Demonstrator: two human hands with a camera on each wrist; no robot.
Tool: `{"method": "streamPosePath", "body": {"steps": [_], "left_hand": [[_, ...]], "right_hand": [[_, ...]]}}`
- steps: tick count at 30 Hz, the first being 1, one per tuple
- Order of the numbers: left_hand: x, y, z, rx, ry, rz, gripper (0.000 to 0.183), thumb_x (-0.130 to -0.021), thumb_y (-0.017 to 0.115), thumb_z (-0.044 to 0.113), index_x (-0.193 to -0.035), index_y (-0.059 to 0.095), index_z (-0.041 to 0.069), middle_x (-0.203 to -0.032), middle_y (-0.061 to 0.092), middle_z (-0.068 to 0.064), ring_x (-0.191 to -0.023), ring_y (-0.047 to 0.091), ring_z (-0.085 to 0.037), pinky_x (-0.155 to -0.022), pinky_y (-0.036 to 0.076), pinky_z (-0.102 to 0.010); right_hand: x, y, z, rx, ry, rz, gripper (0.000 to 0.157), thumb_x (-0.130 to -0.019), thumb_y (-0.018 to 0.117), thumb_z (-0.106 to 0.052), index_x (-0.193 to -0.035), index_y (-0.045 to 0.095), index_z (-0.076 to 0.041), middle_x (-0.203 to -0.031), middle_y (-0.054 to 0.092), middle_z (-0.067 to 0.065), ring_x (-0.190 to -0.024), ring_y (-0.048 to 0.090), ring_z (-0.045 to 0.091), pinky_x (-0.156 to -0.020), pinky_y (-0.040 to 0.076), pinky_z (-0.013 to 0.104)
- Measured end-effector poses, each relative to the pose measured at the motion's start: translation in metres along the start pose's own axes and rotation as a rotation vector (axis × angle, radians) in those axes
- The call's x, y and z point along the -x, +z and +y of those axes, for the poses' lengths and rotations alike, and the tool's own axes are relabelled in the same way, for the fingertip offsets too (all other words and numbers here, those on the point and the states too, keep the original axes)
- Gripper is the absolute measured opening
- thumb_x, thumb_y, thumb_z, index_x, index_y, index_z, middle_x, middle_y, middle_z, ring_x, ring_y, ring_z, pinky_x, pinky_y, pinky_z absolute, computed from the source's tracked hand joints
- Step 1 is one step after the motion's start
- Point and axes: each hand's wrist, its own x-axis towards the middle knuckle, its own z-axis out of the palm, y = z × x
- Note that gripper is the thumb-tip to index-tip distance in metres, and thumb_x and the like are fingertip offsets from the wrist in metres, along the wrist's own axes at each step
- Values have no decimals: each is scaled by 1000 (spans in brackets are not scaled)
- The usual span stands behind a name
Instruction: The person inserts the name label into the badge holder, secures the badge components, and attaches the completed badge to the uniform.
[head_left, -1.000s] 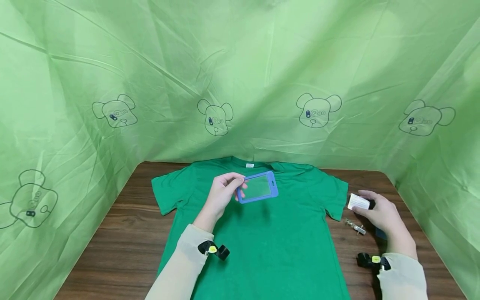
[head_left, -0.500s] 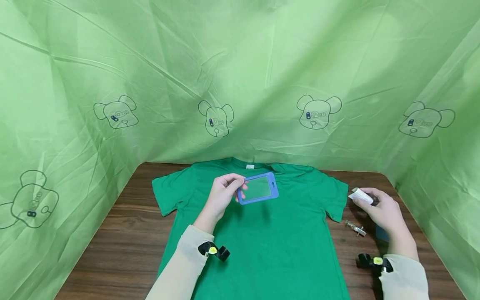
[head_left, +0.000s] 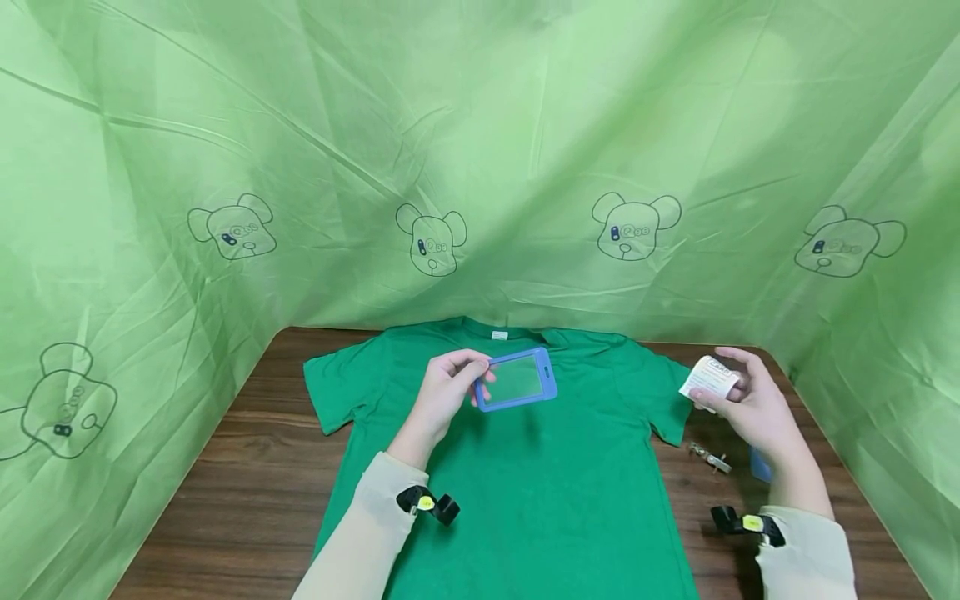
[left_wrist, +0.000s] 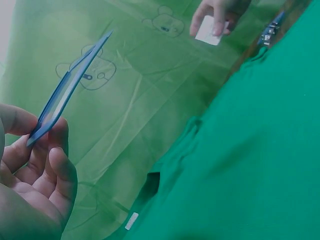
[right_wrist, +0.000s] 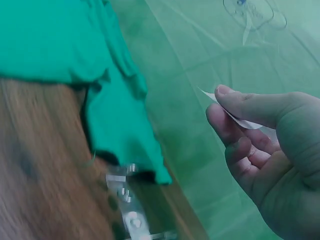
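My left hand (head_left: 438, 392) pinches one end of a blue-framed badge holder (head_left: 517, 379) with a clear window, held above the green T-shirt (head_left: 540, 492). The left wrist view shows the badge holder (left_wrist: 70, 90) nearly edge-on between thumb and fingers. Off the shirt's right sleeve, my right hand (head_left: 763, 417) pinches a small white printed paper card (head_left: 708, 379), slightly bent. From the right wrist, the card (right_wrist: 252, 125) appears as a thin curved edge under the thumb. Below that hand lies a small metal clip (head_left: 710, 458) on the wooden table (head_left: 247, 475).
A flat blue piece (head_left: 761, 465) lies beside the right wrist, partly hidden by it. Green curtain (head_left: 510, 167) with mouse-head drawings encloses the table at the back and sides. The shirt is spread flat, its collar towards the back.
My right hand has raised the paper card and moved it slightly up and left; the card curled, then opened out with its print showing. The left hand and badge holder stay nearly still.
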Motion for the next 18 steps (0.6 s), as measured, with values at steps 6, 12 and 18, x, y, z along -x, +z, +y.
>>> {"method": "streamPosePath", "body": {"steps": [6,12,18], "left_hand": [[0,1,0,0,-4,-3,27,-110,65,12,-116,73,-13,-89,78,-10,-65,72,-15,-60,57,-26],[0,1,-2,2,-9,-4,24,-110,65,12,-113,75,-10,-87,78,-7,-65,72,-15,-60,57,-26],[1,2,-2,10,-7,-7,24,-110,65,11,-113,75,-10,-89,78,-11,-65,72,-15,-60,57,-26]], "right_hand": [[1,6,-17,-48,-36,-10,63,-98,82,-4,-151,48,-4,-112,63,10,-81,76,15,-69,64,29],[0,9,-32,39,-24,21,56,-98,84,-9,-148,57,-1,-115,66,11,-78,74,8,-66,61,23],[0,12,-42,122,-33,47,59,-100,84,-15,-152,60,-4,-126,64,20,-77,65,5,-61,55,21]]}}
